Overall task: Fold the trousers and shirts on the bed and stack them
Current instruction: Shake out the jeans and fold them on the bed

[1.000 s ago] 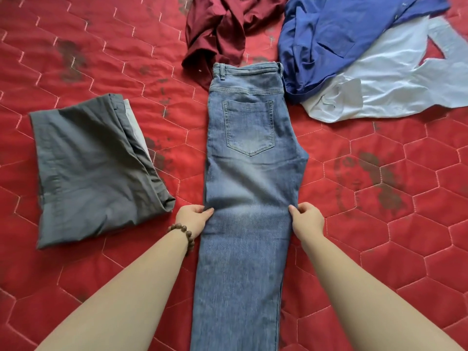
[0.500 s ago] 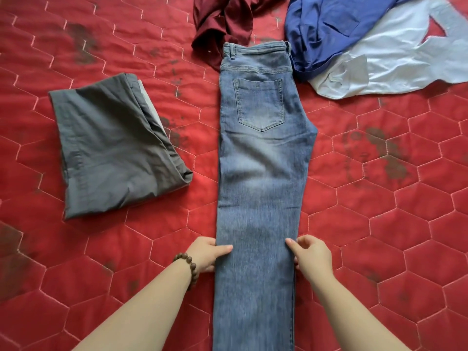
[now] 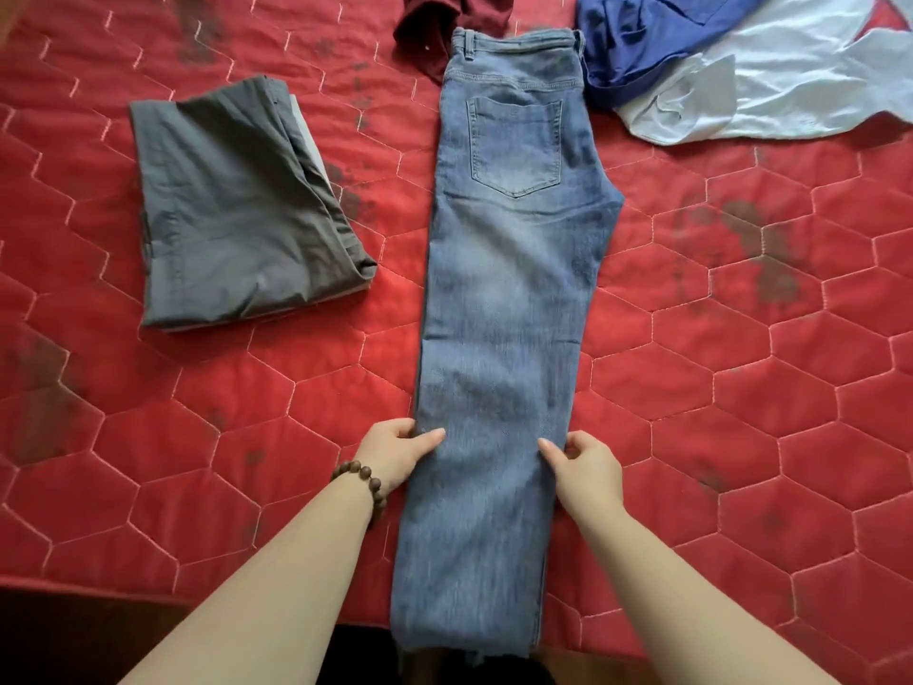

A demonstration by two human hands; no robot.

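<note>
A: how are the jeans (image 3: 509, 309) looking?
B: faded blue, folded lengthwise, leg on leg, flat on the red bed (image 3: 741, 437), hems frayed. Left hand (image 3: 395, 449) and right hand (image 3: 585, 467) pinch opposite edges.

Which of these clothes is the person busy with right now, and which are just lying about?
In hand:
- blue jeans, laid out flat and long
- left hand and right hand, pinching the leg edges

Lying about for now:
- grey trousers, already folded
- maroon shirt, crumpled
- blue shirt
- pale shirt
- red bedcover
</note>
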